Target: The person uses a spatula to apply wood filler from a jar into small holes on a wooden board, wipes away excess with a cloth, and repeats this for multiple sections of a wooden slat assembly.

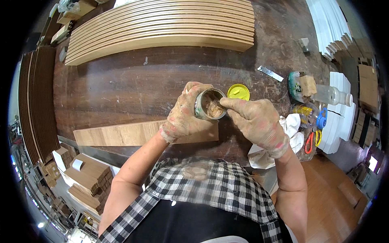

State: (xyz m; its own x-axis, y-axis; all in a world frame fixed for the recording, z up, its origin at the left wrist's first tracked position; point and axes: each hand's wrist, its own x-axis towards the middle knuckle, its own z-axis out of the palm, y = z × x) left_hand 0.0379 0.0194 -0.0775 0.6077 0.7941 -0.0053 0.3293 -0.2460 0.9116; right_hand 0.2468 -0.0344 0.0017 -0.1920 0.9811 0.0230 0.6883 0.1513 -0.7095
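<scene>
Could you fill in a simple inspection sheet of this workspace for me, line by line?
Surface: dark brown table, scuffed and spotted.
Job's things: open can holding brown paste; yellow lid lying beside it; wooden board nearer the person.
Clutter: at right, flat metal strip, clear bottle, crumpled white cloth or paper.
Hands: both gloved; left hand grips the can; right hand at its rim, apparently with a thin tool, mostly hidden.
Cables: nothing seen.
Surroundings: stacked wood strips at the far side; cardboard stack lower left.
</scene>
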